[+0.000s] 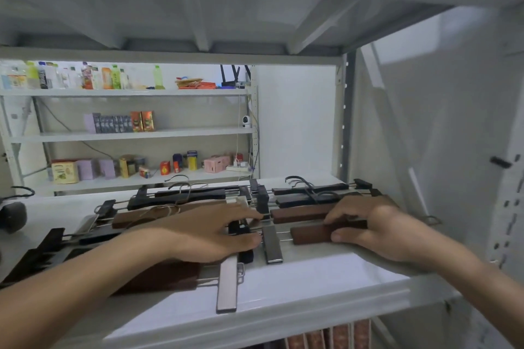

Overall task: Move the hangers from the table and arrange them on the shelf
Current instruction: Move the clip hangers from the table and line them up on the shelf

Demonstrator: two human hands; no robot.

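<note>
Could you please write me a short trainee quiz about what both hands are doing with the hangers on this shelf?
1. True or false: the right hand grips a brown wooden hanger.
2. Where do the hangers lie? A) on the floor B) on the white shelf C) in a box
3. Fill in: the left hand rests its fingers near the black ____ of a hanger.

Key: 1 true; 2 B; 3 clip

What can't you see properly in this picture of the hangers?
- Head view: the left hand covers the hanger clips beneath it.
- The right hand hides part of a brown hanger.
- Labels on the far bottles are too small and blurred.
- The lower shelf is cut off by the bottom edge.
</note>
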